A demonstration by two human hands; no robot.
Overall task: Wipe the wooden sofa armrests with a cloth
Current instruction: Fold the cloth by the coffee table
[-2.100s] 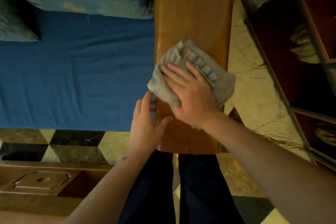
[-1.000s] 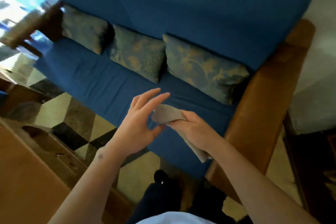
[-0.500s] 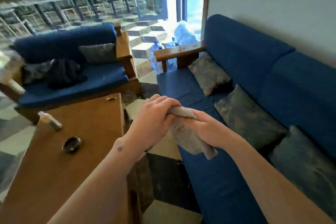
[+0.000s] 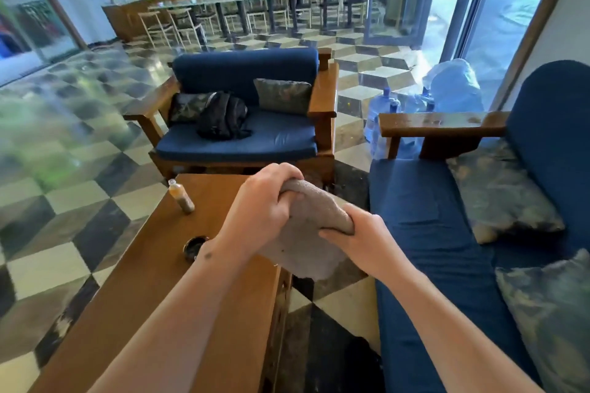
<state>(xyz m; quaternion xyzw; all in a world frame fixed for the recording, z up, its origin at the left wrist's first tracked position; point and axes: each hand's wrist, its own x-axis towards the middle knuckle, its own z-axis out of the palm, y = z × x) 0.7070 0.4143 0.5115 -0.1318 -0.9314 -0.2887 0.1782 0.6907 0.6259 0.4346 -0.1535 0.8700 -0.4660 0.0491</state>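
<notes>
From my remote station, much of the grey cloth point(image 4: 306, 233) is hidden: its upper end vanishes inside my left hand point(image 4: 261, 214), and its right edge sits under my right hand point(image 4: 360, 242). The long blue sofa point(image 4: 431, 233) is cut off at the right and bottom edges, so only its far wooden armrest point(image 4: 440, 126) shows, well apart from the cloth. Behind that armrest stand water jugs point(image 4: 383, 112); blur and glare keep me from counting them. A person in the far dining area is cropped at the top edge.

On the wooden coffee table point(image 4: 153, 281), a small bottle point(image 4: 182, 196) holds brownish liquid, and a dark round dish point(image 4: 193, 247) sits partly behind my left wrist; its contents cannot be made out. The blue armchair point(image 4: 242, 124) carries a black backpack point(image 4: 223, 118) and 2 cushions.

Both hands hold the cloth in the air between table and sofa. The left fingers point(image 4: 281, 175) are curled tight together over its bunched top. The right hand clasps it from the side, thumb on top, while the loose remainder hangs below.
</notes>
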